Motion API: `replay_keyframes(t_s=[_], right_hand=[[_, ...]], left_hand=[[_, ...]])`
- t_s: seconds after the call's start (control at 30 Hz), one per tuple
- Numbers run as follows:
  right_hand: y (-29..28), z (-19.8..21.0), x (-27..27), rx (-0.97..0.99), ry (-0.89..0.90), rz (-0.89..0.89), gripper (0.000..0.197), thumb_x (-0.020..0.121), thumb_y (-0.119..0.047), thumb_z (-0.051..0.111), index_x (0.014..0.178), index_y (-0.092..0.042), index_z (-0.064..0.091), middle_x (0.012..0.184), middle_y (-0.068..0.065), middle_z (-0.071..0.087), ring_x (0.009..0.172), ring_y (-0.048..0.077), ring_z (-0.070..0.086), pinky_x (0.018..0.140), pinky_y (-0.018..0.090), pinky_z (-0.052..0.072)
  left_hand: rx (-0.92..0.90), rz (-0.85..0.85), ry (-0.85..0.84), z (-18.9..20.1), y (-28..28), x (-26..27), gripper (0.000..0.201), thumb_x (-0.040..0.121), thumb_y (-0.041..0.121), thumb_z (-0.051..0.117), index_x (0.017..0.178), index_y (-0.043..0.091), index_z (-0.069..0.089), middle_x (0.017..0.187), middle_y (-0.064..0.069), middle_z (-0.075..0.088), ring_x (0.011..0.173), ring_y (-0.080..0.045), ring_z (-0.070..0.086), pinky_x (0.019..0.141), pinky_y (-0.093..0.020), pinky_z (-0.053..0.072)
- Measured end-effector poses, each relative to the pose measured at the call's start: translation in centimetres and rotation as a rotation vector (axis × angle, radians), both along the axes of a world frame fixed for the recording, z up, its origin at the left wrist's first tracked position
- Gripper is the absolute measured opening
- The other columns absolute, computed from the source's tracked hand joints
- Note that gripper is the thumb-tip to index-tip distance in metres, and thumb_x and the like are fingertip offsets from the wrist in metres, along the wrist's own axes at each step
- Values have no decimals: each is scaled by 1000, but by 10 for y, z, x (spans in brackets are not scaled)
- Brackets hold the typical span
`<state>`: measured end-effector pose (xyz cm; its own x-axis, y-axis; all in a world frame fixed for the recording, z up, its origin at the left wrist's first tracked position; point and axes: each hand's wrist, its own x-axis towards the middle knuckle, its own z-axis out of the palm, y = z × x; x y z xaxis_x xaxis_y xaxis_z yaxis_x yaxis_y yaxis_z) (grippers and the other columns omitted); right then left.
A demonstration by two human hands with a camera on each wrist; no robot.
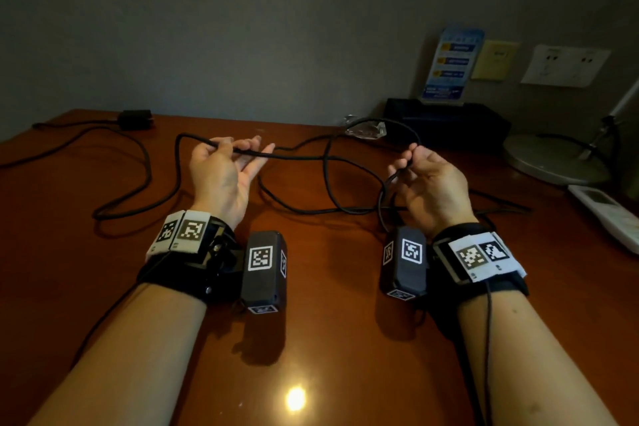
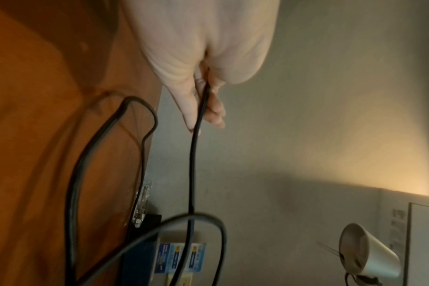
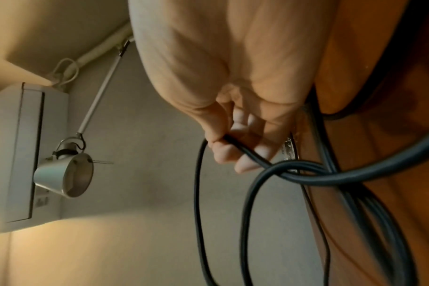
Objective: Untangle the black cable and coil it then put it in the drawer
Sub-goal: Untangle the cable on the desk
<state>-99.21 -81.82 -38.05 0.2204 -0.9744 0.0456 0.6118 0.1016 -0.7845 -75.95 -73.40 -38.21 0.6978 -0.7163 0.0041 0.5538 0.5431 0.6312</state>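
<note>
Both forearms reach forward over the wooden table [image 1: 311, 339], palms turned up. The left hand [image 1: 221, 173] holds the black cable [image 1: 304, 157] lightly: thumb and forefinger pinch it while the other fingers [image 1: 257, 162] lie nearly straight beneath the strand that crosses them. The left wrist view shows the same cable [image 2: 192, 164] leaving the fingertips [image 2: 191, 116] and running away from the hand toward a raised loop. The right hand [image 1: 428, 183] has its fingers curled round the cable, thumb pressed on top; in the right wrist view the cable [image 3: 247, 152] leaves that grip and meets a crossing of strands just beyond the fingers [image 3: 245, 164]. Between the two hands the cable hangs in a slack span above the table, with tangled loops lying on the wood under and just beyond the right hand. Past the left hand, the cable trails away across the table toward a black adapter [image 1: 135, 118] near the wall. Beyond the right hand stand a black box [image 1: 449, 124] and a lamp base [image 1: 553, 162].
</note>
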Motion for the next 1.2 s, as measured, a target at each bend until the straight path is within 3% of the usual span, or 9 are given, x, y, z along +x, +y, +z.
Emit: replay_keyframes(t_s=[0.13,0.27,0.43,0.57,0.63,0.73,0.8,0.93,1.2], right_hand=[[-9,2,-9,40,-192,-175,24,102,-4,36,87,-7,55,75,2,50,60,10,51,66,32,56],[-11,1,-10,-31,-160,-168,19,103,-10,41,90,-9,55,78,2,54,67,11,56,75,50,59],[1,1,3,-124,33,-120,17,101,-8,46,89,-11,57,81,3,59,77,13,61,79,49,58],[11,-3,16,-184,149,21,15,99,-5,49,89,-8,59,80,6,59,72,14,61,87,55,55],[15,-3,21,-209,230,37,15,98,-4,51,88,-8,61,79,5,61,73,14,62,85,52,56],[19,-3,25,-221,283,48,15,97,-4,53,87,-7,64,76,5,63,76,15,63,82,45,59],[19,-3,26,-230,300,52,14,97,-4,52,89,-6,64,75,8,61,75,16,62,82,43,59],[17,-5,25,-250,370,-18,14,98,-7,51,91,-7,64,75,7,59,72,16,61,78,38,58],[9,-11,20,-301,580,-184,13,99,-15,53,95,-13,66,76,1,60,70,16,57,75,36,50]], left_hand=[[34,52,25,-3,2,9,13,101,-2,33,96,7,42,82,-18,59,85,-28,73,79,-50,58],[252,-51,-135,-4,9,1,6,101,2,42,98,4,48,95,-22,69,85,-29,73,75,-42,61],[716,-98,-642,-8,10,-14,27,87,25,72,74,5,60,53,-7,68,41,-9,59,40,-20,47],[502,344,-1051,2,6,-25,29,79,21,77,73,26,49,74,9,58,67,-1,53,61,-17,41],[257,171,-1096,6,8,-31,41,77,7,75,94,31,47,101,7,61,97,-3,59,82,-15,45],[213,-186,-1132,-1,6,-38,61,79,5,75,124,24,40,125,4,60,122,-5,53,104,-25,39],[296,-253,-1211,-6,2,-39,55,82,13,75,127,22,45,115,6,66,115,-4,58,103,-29,43],[389,-168,-1413,-10,-1,-33,7,93,22,62,97,25,67,90,9,70,86,-3,67,84,-30,54],[351,-87,-1362,-10,0,-35,29,98,29,53,73,35,66,62,9,63,63,-9,58,67,-33,48]])
